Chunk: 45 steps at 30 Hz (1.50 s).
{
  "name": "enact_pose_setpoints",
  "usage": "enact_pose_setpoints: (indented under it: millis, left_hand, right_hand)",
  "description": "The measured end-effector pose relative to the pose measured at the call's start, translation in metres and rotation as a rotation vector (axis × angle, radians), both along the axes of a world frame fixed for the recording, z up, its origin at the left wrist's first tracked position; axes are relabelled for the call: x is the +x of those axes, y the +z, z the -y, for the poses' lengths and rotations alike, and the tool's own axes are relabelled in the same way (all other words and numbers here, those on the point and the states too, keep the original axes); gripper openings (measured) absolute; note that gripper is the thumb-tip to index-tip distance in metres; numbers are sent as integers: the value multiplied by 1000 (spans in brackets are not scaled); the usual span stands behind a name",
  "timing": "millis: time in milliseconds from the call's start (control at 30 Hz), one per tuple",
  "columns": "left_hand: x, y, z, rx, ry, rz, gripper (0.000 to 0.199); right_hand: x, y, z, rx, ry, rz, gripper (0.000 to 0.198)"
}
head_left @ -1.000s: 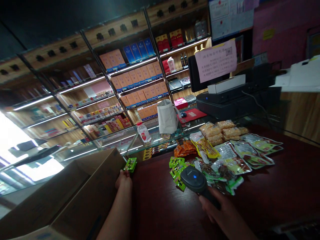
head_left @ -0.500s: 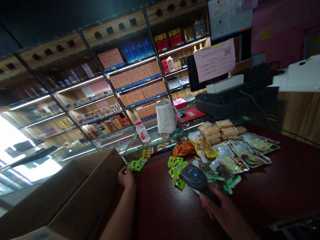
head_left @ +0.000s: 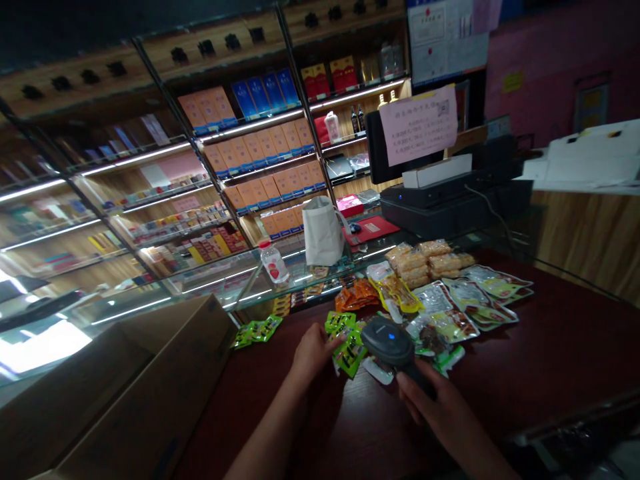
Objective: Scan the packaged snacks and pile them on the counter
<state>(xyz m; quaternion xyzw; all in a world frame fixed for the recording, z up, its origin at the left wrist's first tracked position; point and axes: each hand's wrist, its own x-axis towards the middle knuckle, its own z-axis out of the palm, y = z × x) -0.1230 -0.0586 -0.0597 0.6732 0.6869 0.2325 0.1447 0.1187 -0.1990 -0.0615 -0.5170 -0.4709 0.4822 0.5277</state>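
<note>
My right hand point(head_left: 435, 400) is wrapped round the handle of a dark barcode scanner point(head_left: 387, 341), whose head with a blue light hangs over the counter. My left hand point(head_left: 313, 352) is at the left edge of a pile of green snack packets point(head_left: 351, 353), thumb and fingers apart, the thumb over the packets; some fingertips are hidden. A smaller group of green packets point(head_left: 257, 331) lies farther left, beside the cardboard box. Behind the scanner lie orange packets point(head_left: 356, 295), a yellow-edged packet point(head_left: 395, 290) and silvery pouches point(head_left: 445, 312). The scanner partly covers a clear-and-green bag point(head_left: 450, 359).
An open cardboard box point(head_left: 150, 380) fills the left side. Wrapped tan snacks point(head_left: 430, 260) are piled behind the pouches. A red-capped bottle point(head_left: 274, 262) and a white bag point(head_left: 323, 231) stand on the glass case. A register screen point(head_left: 377, 147) and stocked shelves point(head_left: 260, 150) are behind.
My left hand has moved right, from the small group of green packets beside the box to the larger green pile. My right hand still holds the scanner; the view has shifted slightly.
</note>
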Motion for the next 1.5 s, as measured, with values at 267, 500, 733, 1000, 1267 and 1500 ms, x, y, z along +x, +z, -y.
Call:
enact_pose_setpoints:
  millis: [267,500,733,1000,1267,1500]
  left_hand:
    - [2,-7,36,-72,-72,7,29]
    - [-3,-23,43,-59,-50,80,36]
    - [4,-29,49,-51,-59,70,30]
    - [-15,-29,58,46,43,643,44]
    - [-9,-20,64,203,127,950,45]
    - [-12,-15,64,286,172,1044,43]
  right_hand:
    - [6,-5,-1,6,22,-82,41]
    - [-1,-7,-1,57,42,-77,38]
    - [-4,-6,4,48,44,-72,36]
    - [2,-11,4,32,27,-86,36]
    - [-6,-19,7,-13,71,-85,39]
    - [-15,-22,17,-54,102,-67,39]
